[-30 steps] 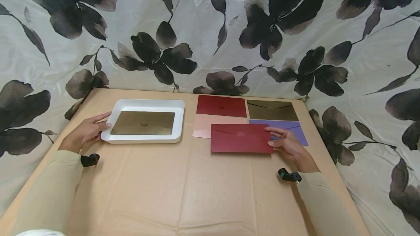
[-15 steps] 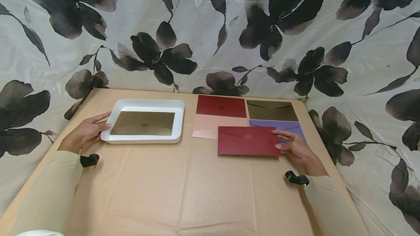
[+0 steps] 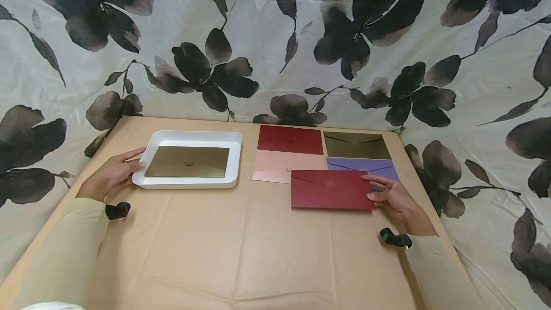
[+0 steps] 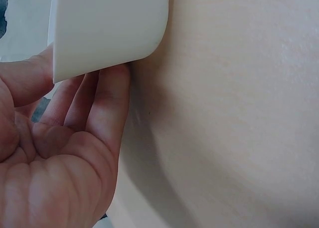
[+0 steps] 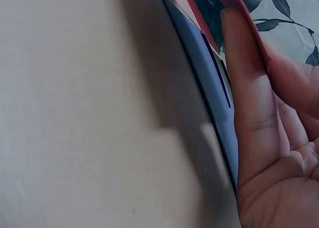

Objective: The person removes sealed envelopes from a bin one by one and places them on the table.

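My right hand (image 3: pixel 398 202) pinches the right edge of a dark red envelope (image 3: pixel 329 190), thumb on one face and fingers on the other. This envelope hangs above the table, with a shadow below it in the right wrist view. It covers parts of a pink envelope (image 3: pixel 275 165) and a purple envelope (image 3: pixel 361 163). At the left, my left hand (image 3: pixel 109 173) grips the left side of a white tray (image 3: pixel 198 137). In the left wrist view the thumb is on the tray's wall (image 4: pixel 109 28) and the fingertips reach under it. A gold envelope (image 3: pixel 187 160) lies in the tray.
Behind the pink envelope lies another red envelope (image 3: pixel 290 138). A darker gold-brown envelope (image 3: pixel 357 145) lies behind the purple one, near the right table edge. The tan table (image 3: pixel 215 248) ends at a floral cloth (image 3: pixel 267 56) at the back.
My right hand has drawn the dark red envelope to the right and towards me, and more of the pink envelope shows. The left hand and the tray have stayed in place.
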A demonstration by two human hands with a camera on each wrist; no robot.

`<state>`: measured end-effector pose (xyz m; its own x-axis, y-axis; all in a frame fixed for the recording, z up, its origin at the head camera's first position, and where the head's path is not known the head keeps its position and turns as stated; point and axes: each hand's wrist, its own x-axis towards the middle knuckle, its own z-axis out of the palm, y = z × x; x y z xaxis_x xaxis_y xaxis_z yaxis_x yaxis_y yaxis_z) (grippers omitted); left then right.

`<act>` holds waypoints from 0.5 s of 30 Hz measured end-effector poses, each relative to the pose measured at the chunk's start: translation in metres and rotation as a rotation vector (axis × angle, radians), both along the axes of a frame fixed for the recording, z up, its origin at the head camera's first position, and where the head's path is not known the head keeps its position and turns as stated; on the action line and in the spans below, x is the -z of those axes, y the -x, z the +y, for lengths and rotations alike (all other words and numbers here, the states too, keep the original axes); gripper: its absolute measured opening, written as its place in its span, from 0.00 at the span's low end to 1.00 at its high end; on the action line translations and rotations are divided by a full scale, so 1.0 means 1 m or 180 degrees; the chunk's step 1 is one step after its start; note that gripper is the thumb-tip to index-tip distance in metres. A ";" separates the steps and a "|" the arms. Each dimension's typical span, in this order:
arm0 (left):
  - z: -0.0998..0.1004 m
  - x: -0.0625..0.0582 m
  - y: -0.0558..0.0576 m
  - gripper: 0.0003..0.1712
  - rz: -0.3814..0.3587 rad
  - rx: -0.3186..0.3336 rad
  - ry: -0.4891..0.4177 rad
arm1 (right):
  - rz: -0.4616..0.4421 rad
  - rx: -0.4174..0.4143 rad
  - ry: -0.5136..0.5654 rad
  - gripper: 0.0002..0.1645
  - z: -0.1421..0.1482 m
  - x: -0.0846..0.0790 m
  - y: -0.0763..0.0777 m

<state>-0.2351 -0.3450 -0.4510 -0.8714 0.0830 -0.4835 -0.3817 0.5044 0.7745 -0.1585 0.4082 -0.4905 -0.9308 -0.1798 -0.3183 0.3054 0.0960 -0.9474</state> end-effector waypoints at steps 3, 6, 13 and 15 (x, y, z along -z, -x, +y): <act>0.000 0.000 0.000 0.42 0.0002 0.0004 -0.0008 | -0.0007 0.0014 -0.0025 0.35 0.002 0.001 -0.002; 0.001 0.000 0.000 0.42 -0.0007 -0.0014 -0.0040 | -0.0018 0.0032 -0.0082 0.34 0.005 0.001 -0.006; 0.000 -0.001 0.000 0.42 -0.0013 0.0005 -0.0072 | 0.0034 0.0002 -0.0182 0.35 0.014 0.003 -0.012; 0.000 -0.001 0.000 0.42 -0.0013 0.0003 -0.0098 | 0.0052 -0.0001 -0.0186 0.35 0.017 0.004 -0.013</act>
